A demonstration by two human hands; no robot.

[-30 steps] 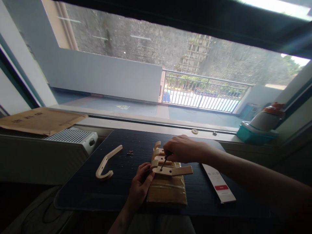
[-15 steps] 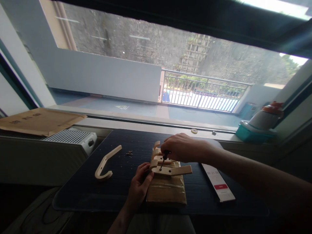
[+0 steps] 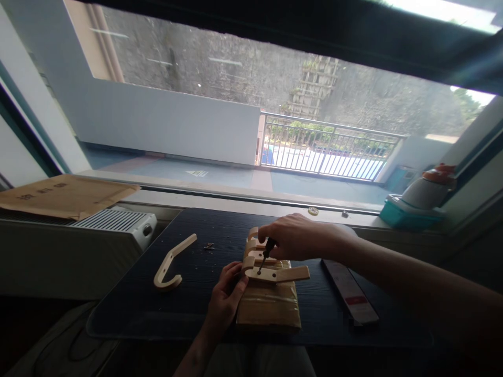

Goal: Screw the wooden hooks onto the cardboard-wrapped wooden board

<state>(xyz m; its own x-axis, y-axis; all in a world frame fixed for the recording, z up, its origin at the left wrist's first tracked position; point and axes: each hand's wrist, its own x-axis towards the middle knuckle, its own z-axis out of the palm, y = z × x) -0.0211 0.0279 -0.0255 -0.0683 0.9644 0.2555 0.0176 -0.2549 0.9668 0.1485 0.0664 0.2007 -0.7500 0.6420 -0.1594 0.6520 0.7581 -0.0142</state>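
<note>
A teal plastic box (image 3: 408, 214) stands at the right end of the pale windowsill (image 3: 255, 207), its contents hidden, with a rounded grey bottle with an orange top (image 3: 426, 192) leaning on it; a flat brown paper envelope (image 3: 66, 196) lies over the slatted white metal radiator (image 3: 118, 222), whatever it holds unseen. On the dark wood-grained table (image 3: 137, 314) sits a brown block wrapped in shiny tape (image 3: 269, 309); across its top lies a smooth pale J-shaped wooden hook (image 3: 293, 274), with similar pale hooks (image 3: 254, 256) behind; the left hand's (image 3: 225, 301) grip is closed on the hook's curled end, against the block's edge; the right hand's (image 3: 293, 235) grip is wrapped around a black-handled screwdriver (image 3: 269, 247), its thin shaft slanting to a round hole near the curl; leftward lie a loose angular wooden hook (image 3: 167, 262) and a few slim screws (image 3: 209, 246); rightward, a slim rectangular phone (image 3: 351, 293).
</note>
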